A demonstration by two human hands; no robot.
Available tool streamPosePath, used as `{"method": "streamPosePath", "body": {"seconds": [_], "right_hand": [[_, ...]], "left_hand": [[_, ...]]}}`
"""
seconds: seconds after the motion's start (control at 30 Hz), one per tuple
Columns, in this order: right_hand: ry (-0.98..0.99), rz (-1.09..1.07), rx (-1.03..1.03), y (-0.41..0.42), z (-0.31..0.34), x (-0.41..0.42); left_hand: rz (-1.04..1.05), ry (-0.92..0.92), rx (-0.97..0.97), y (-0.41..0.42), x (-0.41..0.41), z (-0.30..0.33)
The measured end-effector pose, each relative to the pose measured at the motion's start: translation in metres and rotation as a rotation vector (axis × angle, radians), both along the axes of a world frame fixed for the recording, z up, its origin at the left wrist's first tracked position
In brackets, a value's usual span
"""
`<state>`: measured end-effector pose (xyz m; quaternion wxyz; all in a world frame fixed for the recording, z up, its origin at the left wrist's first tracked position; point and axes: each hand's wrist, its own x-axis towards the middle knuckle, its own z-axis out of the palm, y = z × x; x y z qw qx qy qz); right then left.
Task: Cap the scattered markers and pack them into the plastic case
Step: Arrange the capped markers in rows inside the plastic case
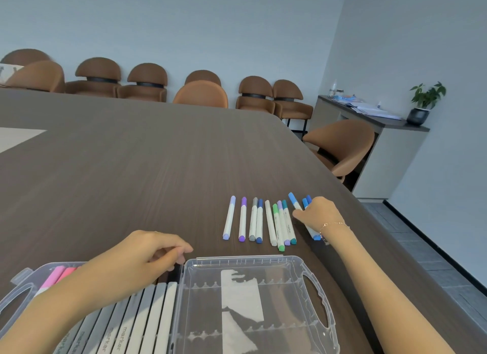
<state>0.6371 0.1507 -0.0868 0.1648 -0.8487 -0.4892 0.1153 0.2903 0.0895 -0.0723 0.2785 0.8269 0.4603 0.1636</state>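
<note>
Right hand (317,213) curls round blue markers (305,203) near the tabletop's right edge; left hand (155,251) pinches a packed marker's end in the plastic case (311,298) at the near edge. Lift the blues together, caps aligned, into free slots.

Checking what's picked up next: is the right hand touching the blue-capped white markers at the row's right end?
Touching. In the head view the right hand lies over the blue-capped white markers, fingers curled around their barrels.
</note>
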Motion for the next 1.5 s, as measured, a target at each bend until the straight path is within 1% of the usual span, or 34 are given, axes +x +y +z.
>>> {"method": "streamPosePath", "body": {"seconds": [0.07,0.17,0.23,0.3,0.37,0.5,0.63,0.73,0.87,0.93,1.03,1.23,1.3,1.4,1.5], "right_hand": [[0.157,0.042,0.04,-0.008,0.019,-0.003],[0.416,0.195,0.1,-0.033,0.053,-0.025],[0.567,0.31,0.104,-0.055,0.064,-0.048],[0.658,0.446,0.094,-0.075,0.061,-0.072],[0.676,0.564,0.071,-0.091,0.051,-0.094],[0.596,0.674,-0.019,-0.109,0.027,-0.127],[0.607,0.733,-0.095,-0.115,0.009,-0.148],[0.678,0.75,-0.089,-0.114,0.003,-0.156],[0.717,0.763,-0.06,-0.112,-0.001,-0.162],[0.688,0.764,-0.024,-0.112,-0.002,-0.164],[0.522,0.769,0.023,-0.112,-0.003,-0.167],[0.184,0.837,0.115,-0.115,-0.006,-0.167],[0.098,0.862,0.098,-0.113,-0.008,-0.164],[0.091,0.869,0.053,-0.111,-0.011,-0.161],[0.112,0.852,0.063,-0.109,-0.015,-0.161]], "left_hand": [[0.01,-0.001,0.017,-0.001,-0.001,0.002],[0.039,-0.022,0.058,-0.003,-0.001,0.008],[0.059,-0.082,0.115,-0.009,0.002,0.012],[0.07,-0.184,0.162,-0.021,0.007,0.014],[0.054,-0.247,0.169,-0.037,0.012,0.01],[-0.043,-0.224,0.207,-0.066,0.011,-0.009],[-0.123,-0.194,0.197,-0.08,0.006,-0.021],[-0.128,-0.157,0.176,-0.083,0.002,-0.025],[-0.127,-0.099,0.197,-0.08,-0.005,-0.028],[-0.138,-0.075,0.201,-0.077,-0.008,-0.03],[-0.162,-0.006,0.231,-0.075,-0.01,-0.034],[-0.175,-0.024,0.217,-0.076,-0.009,-0.029],[-0.157,-0.023,0.213,-0.076,-0.007,-0.03],[-0.117,-0.006,0.225,-0.074,-0.003,-0.034],[-0.079,-0.006,0.188,-0.071,-0.002,-0.038]]}}
